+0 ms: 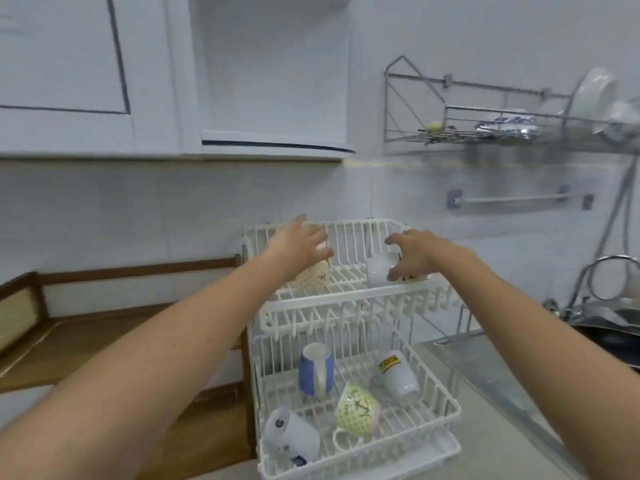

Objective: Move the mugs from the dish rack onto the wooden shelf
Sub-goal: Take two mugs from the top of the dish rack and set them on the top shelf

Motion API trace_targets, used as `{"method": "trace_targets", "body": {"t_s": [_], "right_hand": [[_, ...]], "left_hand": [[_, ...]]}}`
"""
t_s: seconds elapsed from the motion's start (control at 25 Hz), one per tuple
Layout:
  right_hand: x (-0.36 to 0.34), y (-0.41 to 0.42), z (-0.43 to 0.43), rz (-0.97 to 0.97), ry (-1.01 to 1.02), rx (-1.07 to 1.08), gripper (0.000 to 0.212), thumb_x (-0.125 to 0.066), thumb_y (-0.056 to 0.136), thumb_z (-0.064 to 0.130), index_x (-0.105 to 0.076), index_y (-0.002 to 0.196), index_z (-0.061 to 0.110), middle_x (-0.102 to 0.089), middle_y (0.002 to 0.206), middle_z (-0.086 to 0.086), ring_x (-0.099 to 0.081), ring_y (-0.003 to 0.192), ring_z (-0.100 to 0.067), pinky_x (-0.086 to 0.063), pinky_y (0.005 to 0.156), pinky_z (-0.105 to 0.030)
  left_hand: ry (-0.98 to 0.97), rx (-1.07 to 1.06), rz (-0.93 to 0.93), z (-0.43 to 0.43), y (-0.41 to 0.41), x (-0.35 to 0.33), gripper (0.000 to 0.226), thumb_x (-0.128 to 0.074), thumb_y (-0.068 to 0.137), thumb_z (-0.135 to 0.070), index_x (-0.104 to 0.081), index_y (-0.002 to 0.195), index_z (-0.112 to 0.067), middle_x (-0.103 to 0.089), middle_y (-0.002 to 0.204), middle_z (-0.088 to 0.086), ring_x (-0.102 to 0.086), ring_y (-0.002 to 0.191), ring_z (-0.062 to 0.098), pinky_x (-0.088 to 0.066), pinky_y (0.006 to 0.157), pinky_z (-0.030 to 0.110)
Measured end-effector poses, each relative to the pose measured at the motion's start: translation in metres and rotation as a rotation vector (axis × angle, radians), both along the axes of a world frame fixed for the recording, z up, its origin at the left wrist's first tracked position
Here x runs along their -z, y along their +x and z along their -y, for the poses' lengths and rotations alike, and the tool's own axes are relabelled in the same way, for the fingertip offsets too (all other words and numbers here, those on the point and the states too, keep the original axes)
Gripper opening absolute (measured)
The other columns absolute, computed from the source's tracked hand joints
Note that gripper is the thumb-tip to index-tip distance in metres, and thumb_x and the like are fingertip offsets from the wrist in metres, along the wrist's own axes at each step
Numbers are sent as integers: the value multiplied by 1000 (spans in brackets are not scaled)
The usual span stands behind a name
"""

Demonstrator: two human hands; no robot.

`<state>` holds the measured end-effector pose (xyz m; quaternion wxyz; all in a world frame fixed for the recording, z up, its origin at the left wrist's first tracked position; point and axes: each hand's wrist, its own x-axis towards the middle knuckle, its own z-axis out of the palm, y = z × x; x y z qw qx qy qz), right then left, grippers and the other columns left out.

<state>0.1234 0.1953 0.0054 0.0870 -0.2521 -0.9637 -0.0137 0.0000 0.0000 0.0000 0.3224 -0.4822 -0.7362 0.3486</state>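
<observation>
white tiled kitchen, pale grey worktop (485,393) beside a brown wooden shelf (86,341). both hands are at the top tier of the white two-tier plastic dish rack (349,306): left hand (301,242) draped over a cream dotted mug (311,278), right hand (415,252) curled round a plain white mug (379,270). whether either grip is closed, i cannot tell. best to seat fingers firmly and lift straight up, clear of the prongs. four more mugs lie in the lower tier.

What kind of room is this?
Most likely a home kitchen. A white two-tier dish rack holds mugs, a tap curves over a sink on the right, and a metal wall rack holds plates.
</observation>
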Motion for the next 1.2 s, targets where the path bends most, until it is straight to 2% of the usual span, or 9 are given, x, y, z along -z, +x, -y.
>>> {"method": "trace_targets", "body": {"t_s": [0.12, 0.2, 0.32, 0.48, 0.56, 0.68, 0.92, 1.04, 1.2], "right_hand": [[-1, -11, -27, 219, -118, -1, 94, -78, 68, 41, -27, 146, 25, -46, 141, -4, -48, 124, -27, -39, 105, -41], [3, -17, -42, 219, -190, -33, 95, -82, 64, 34, -30, 143, 23, -52, 130, -2, -53, 115, -23, -41, 103, -41], [12, -21, -55, 101, -337, -99, 97, -86, 52, 33, -36, 135, 32, -57, 114, 0, -58, 103, -21, -46, 95, -38], [28, -16, -58, -154, -426, -114, 87, -84, 33, 46, -45, 111, 40, -61, 88, 1, -60, 75, -17, -51, 70, -34], [29, -12, -50, -278, -434, -131, 79, -84, 35, 46, -45, 103, 42, -55, 78, 2, -54, 63, -15, -44, 55, -31], [16, -7, -34, -411, -389, -148, 76, -83, 37, 46, -44, 102, 42, -53, 80, 3, -54, 65, -13, -38, 50, -27], [-25, 21, 20, -635, -413, -266, 80, -84, 42, 43, -45, 111, 43, -53, 103, -2, -57, 90, -22, -51, 73, -34], [-39, 34, 65, -668, -440, -375, 76, -83, 43, 47, -49, 110, 45, -55, 97, 9, -56, 82, -5, -43, 61, -21], [-45, 30, 131, -625, -469, -577, 76, -84, 48, 44, -50, 116, 39, -55, 99, 11, -56, 91, -9, -43, 69, -21]], "left_hand": [[-305, -80, -178, -19, -18, 9, 87, -63, 88, -17, -5, 151, -31, -2, 161, 7, -1, 148, 28, -4, 118, 53], [-378, -76, -252, -29, -30, 15, 92, -62, 89, -18, 5, 151, -33, 4, 161, 7, 4, 148, 28, -1, 117, 55], [-428, -7, -365, -36, -42, 18, 101, -69, 82, -16, 5, 149, -32, -8, 158, 9, -4, 147, 29, -2, 117, 55], [-392, 54, -330, -44, -49, 22, 87, -71, 79, -12, -16, 144, -30, -29, 147, 11, -26, 137, 32, -8, 117, 57], [-320, 55, -310, -39, -50, 23, 81, -68, 81, -10, -20, 143, -30, -32, 145, 13, -29, 134, 32, -7, 116, 59], [-55, -7, -125, -25, -45, 13, 83, -69, 81, -20, -19, 146, -29, -32, 146, 16, -32, 133, 34, -10, 114, 60], [785, 91, 439, 36, -16, -12, 98, -79, 57, -52, -32, 137, -22, -50, 127, 16, -48, 111, 36, -41, 92, 46], [1035, 113, 606, 88, 4, -11, 96, -75, 56, -61, -35, 135, -23, -55, 124, 11, -53, 109, 33, -46, 82, 41], [1283, 5, 707, 166, 30, 4, 87, -68, 52, -71, -41, 124, -29, -62, 111, -2, -57, 96, 22, -47, 70, 34]]}}
